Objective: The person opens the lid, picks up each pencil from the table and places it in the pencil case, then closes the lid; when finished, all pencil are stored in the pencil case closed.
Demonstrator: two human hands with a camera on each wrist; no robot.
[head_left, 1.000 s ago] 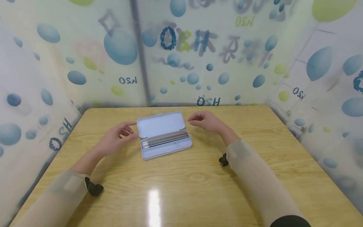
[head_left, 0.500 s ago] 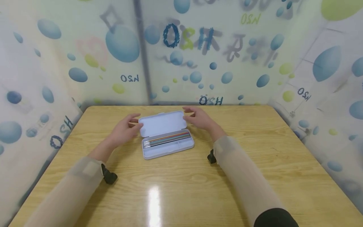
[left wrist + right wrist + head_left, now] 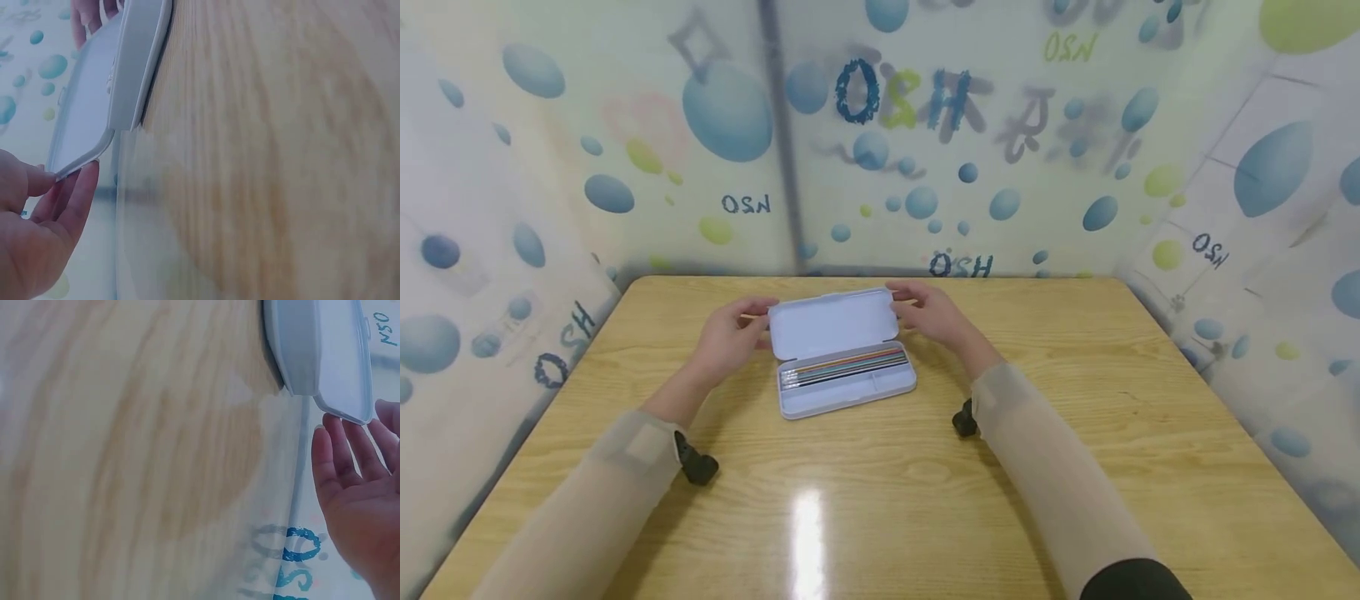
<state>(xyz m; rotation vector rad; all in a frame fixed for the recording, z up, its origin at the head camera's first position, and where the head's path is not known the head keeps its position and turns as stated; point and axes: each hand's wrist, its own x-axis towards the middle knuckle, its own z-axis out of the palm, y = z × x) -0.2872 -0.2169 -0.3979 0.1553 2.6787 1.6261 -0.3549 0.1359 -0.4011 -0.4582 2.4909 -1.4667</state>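
Observation:
A pale lilac-white pencil case point(image 3: 848, 401) lies on the table, its hinged lid point(image 3: 833, 325) raised and leaning back. Several slim pencils point(image 3: 842, 367) in different colours lie side by side in the rear compartment; a low divider splits the front one. My left hand point(image 3: 727, 340) pinches the lid's left edge, thumb in front and fingers behind, as the left wrist view shows near the lid corner point(image 3: 87, 100). At the opposite edge, my right hand point(image 3: 931, 315) holds the lid between thumb and fingertips; its fingers point(image 3: 362, 450) are fairly straight.
The wooden table point(image 3: 880, 500) spreads around the case, with a bright light reflection near its front. Patterned wall sheets point(image 3: 865, 217) with blue and green drops close off the back and both sides.
Both hands have come in to the lid's side edges, the left moving right and the right reaching farther back. The case stays put, its lid still raised.

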